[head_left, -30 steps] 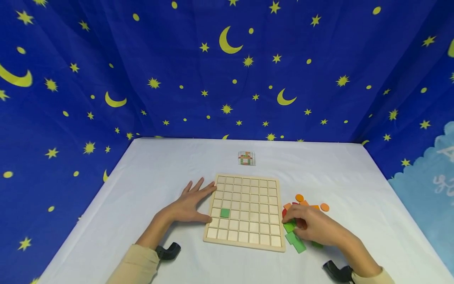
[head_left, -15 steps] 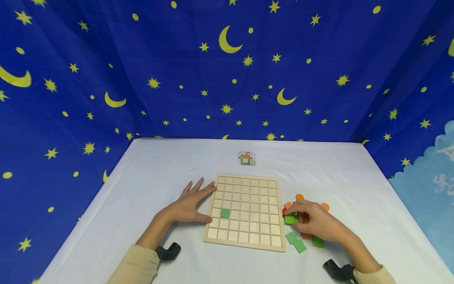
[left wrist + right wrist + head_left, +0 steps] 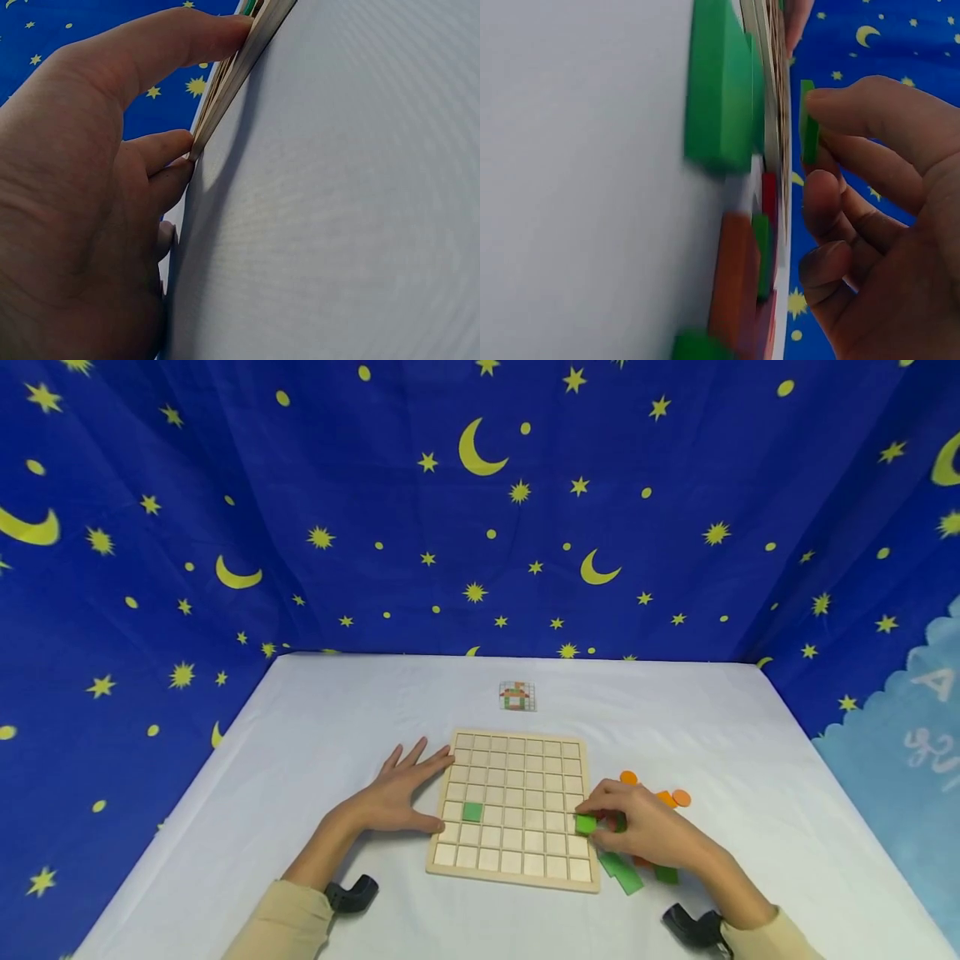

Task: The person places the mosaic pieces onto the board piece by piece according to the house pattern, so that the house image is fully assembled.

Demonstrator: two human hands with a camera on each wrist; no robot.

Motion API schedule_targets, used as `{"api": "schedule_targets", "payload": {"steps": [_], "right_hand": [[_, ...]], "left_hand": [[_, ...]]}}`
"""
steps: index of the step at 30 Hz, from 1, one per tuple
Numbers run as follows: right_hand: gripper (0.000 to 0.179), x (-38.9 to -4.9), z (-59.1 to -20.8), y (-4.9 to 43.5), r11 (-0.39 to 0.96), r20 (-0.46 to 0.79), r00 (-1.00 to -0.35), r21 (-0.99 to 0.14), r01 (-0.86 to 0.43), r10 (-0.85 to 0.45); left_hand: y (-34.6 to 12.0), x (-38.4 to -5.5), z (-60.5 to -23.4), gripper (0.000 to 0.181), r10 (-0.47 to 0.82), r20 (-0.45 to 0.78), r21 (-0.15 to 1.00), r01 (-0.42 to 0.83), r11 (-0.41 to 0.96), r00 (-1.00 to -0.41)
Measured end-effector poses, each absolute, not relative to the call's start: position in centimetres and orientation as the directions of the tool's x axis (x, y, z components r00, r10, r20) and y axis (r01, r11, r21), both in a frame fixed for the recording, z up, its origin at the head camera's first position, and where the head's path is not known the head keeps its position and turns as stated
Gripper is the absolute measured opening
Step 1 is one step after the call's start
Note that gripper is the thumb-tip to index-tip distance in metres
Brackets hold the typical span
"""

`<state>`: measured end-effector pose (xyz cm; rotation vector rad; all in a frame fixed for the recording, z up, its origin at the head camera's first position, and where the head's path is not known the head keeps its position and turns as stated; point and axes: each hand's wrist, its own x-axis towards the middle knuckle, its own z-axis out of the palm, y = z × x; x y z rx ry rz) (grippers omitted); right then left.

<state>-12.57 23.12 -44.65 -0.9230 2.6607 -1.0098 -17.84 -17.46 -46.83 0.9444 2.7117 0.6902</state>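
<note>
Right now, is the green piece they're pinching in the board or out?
Out: in the right wrist view, the right hand holds the green piece apart from the board.

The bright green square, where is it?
In the head view, the bright green square is pinched by the right hand, over the right edge of the wooden board.

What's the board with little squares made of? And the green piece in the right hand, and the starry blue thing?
Grid board: probably wood, unpainted and dull, since it's pale tan.
Green tile in the right hand: maybe painted wood, maybe plastic; its smooth, even colour leaves that open.
Starry backdrop: most likely printed cloth, matte, because it hangs in soft folds.
</note>
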Motion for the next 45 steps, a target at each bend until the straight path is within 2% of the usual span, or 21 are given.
{"api": "schedule_targets", "payload": {"steps": [5,11,18,27,33,45], "right_hand": [[0.029,-12.8,-44.7,22.2,0.543,0.144,-0.776,-0.636,-0.548,-0.614],[0.028,-12.8,-44.7,20.7,0.565,0.102,-0.784,-0.636,-0.525,-0.613],[0.028,-13.2,-44.8,18.8,0.540,0.103,-0.749,-0.629,-0.559,-0.655],[0.027,-13.4,-45.0,16.3,0.567,0.119,-0.730,-0.551,-0.612,-0.673],[0.026,-13.3,-44.9,15.4,0.572,0.109,-0.729,-0.546,-0.612,-0.676],[0.026,-13.4,-44.7,13.4,0.516,0.117,-0.680,-0.562,-0.647,-0.724]], "left_hand": [[-17.4,-17.8,-47.0,0.097,0.627,-0.021,0.501,0.535,0.681,-0.779],[-17.6,-17.6,-47.2,0.098,0.622,-0.028,0.488,0.533,0.692,-0.782],[-17.7,-17.8,-47.2,0.097,0.635,-0.020,0.485,0.548,0.681,-0.772],[-17.7,-18.0,-47.2,0.097,0.639,0.001,0.482,0.560,0.674,-0.769],[-17.4,-18.1,-47.3,0.097,0.633,-0.029,0.468,0.549,0.693,-0.774],[-17.5,-17.9,-46.6,0.097,0.633,-0.052,0.468,0.542,0.698,-0.772]]}}
